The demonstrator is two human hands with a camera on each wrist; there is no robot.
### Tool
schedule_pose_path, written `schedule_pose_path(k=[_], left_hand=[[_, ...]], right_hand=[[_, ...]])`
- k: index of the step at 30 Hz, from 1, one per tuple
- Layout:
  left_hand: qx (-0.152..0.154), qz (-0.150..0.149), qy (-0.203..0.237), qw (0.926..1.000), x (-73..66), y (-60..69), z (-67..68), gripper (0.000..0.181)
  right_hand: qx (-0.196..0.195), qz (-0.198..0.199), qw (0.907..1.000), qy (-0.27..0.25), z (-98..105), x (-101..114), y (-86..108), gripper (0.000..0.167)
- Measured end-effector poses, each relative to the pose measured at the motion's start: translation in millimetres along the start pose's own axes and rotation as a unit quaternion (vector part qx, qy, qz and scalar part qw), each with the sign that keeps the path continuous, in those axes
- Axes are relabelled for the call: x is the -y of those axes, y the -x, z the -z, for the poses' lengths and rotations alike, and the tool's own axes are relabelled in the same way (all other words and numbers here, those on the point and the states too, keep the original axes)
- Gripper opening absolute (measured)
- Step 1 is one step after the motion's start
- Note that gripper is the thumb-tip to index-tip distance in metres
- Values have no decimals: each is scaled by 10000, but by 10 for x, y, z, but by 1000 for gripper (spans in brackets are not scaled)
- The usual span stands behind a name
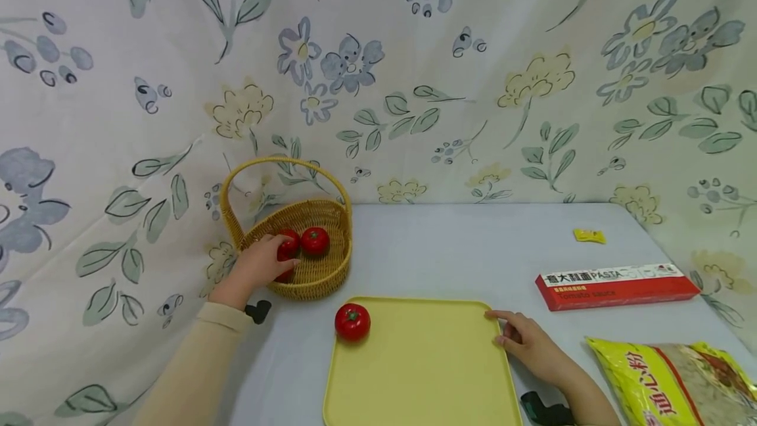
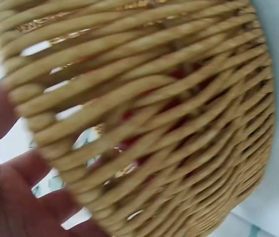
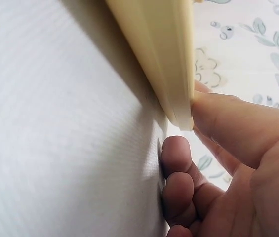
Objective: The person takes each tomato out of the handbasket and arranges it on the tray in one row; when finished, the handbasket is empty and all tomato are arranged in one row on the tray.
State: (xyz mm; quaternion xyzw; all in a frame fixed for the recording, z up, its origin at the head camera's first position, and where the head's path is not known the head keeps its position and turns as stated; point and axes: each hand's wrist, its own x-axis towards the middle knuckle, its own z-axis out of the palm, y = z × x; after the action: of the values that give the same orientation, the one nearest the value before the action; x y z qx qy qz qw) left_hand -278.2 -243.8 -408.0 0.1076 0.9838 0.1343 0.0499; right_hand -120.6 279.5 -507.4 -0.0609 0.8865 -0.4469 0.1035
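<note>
A yellow wicker basket (image 1: 319, 284) with a tall handle stands at the left and holds several red tomatoes (image 1: 315, 242). My left hand (image 1: 260, 265) reaches over its near-left side, thumb and fingers curved around a tomato (image 1: 288, 240). The woven wall (image 2: 203, 138) hides most of this grip in the left wrist view. Another tomato (image 1: 352, 322) sits on the far-left corner of a yellow tray (image 1: 426, 360). My right hand (image 1: 532, 347) rests its index finger and thumb on the tray's far-right rim (image 3: 179, 74); its other fingers are curled beside the edge.
To the right lie a red pasta box (image 1: 618, 288), a small yellow packet (image 1: 589, 236) and a yellow noodle bag (image 1: 674, 380). A floral cloth (image 1: 414, 84) hangs behind and along both sides of the white table (image 1: 443, 248).
</note>
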Motion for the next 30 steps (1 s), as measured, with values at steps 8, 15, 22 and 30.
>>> schedule_pose_path(k=[8,15,22,30], left_hand=[[79,225,-121,9996,71,-20,-107,64],[172,340,-692,9969,73,-25,-172,55],[205,245,-423,9986,44,25,-95,45],[-527,-17,-267,9983,-162,115,-88,45]], right_hand=[[-1,-77,9999,-78,-9,11,20,48],[-32,162,9999,-31,-3,14,30,47],[-11,139,9999,-19,-22,24,24,48],[-83,237,9997,29,-15,-10,23,48]])
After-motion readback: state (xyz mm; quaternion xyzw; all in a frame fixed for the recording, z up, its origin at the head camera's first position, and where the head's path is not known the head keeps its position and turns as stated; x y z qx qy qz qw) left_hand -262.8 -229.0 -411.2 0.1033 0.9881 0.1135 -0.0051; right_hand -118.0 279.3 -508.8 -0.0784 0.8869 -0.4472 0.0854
